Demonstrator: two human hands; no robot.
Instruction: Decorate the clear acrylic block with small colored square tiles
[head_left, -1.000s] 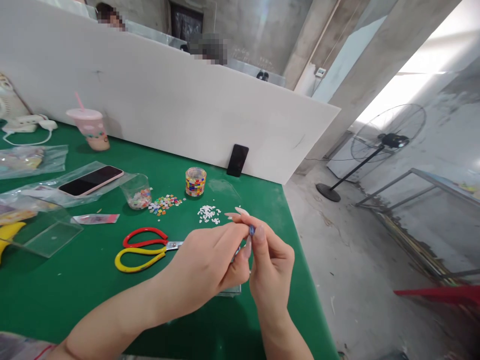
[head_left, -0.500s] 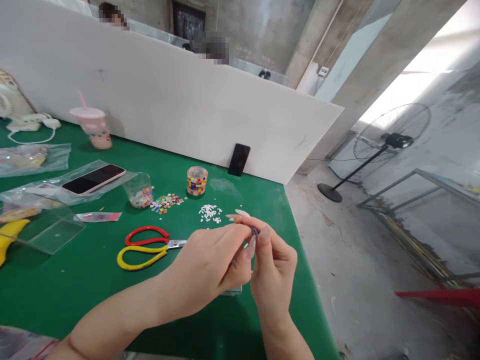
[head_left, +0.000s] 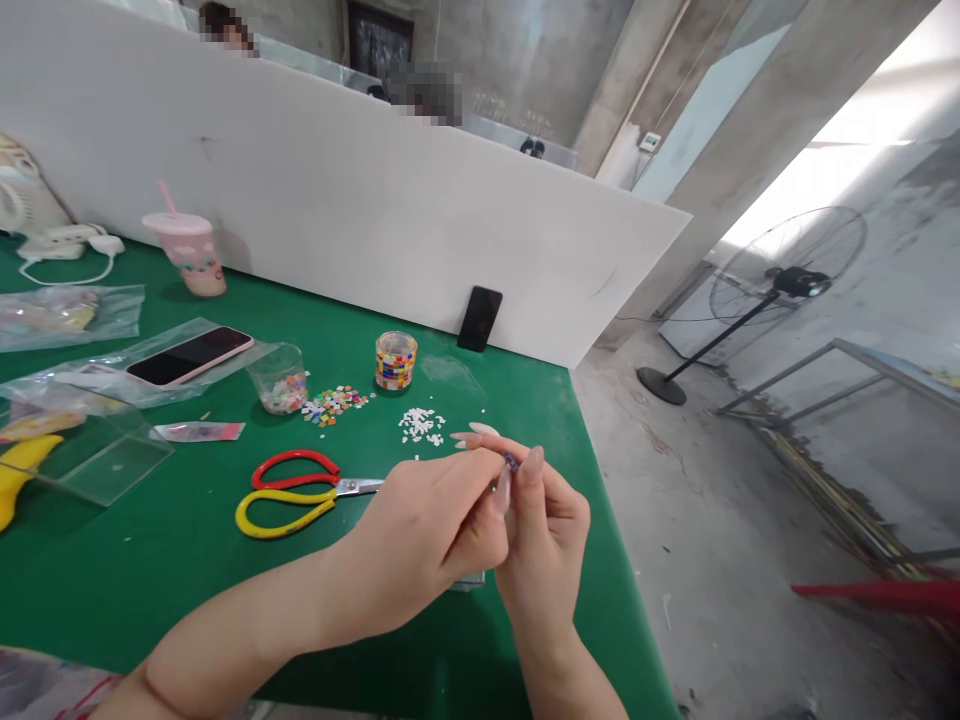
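On the green table [head_left: 187, 560], which runs along a long white partition board [head_left: 337, 210], both hands meet near the right front edge, raised just above the surface. Off the table to the right is a standing fan [head_left: 780, 285] on bare concrete floor. Left hand [head_left: 427, 520] comes in from lower left, fingers curled in, index and thumb tips pressed together at the front, other fingers loosely folded, long nails showing. Right hand [head_left: 544, 535] comes up from the bottom edge, fingers bunched, thumb and index tips pinched tight. Both sets of fingertips close on a small bluish piece [head_left: 511, 462], held between the two hands in the air; most of it is hidden, shape too small to tell. The hands touch each other at the tips. A clear flat item [head_left: 466, 581] lies on the table under the hands, mostly covered. Left of the hands, red and yellow scissors [head_left: 289, 490] lie flat, blade tip just beside the left hand. Further left: a pink phone [head_left: 187, 356] on a plastic bag, and a clear box [head_left: 97, 460]. Behind the hands: mosaic cup [head_left: 395, 361], clear cup [head_left: 279, 378] with tiles, a coloured tile pile [head_left: 334, 403], and a white tile pile [head_left: 420, 426] near the fingertips.
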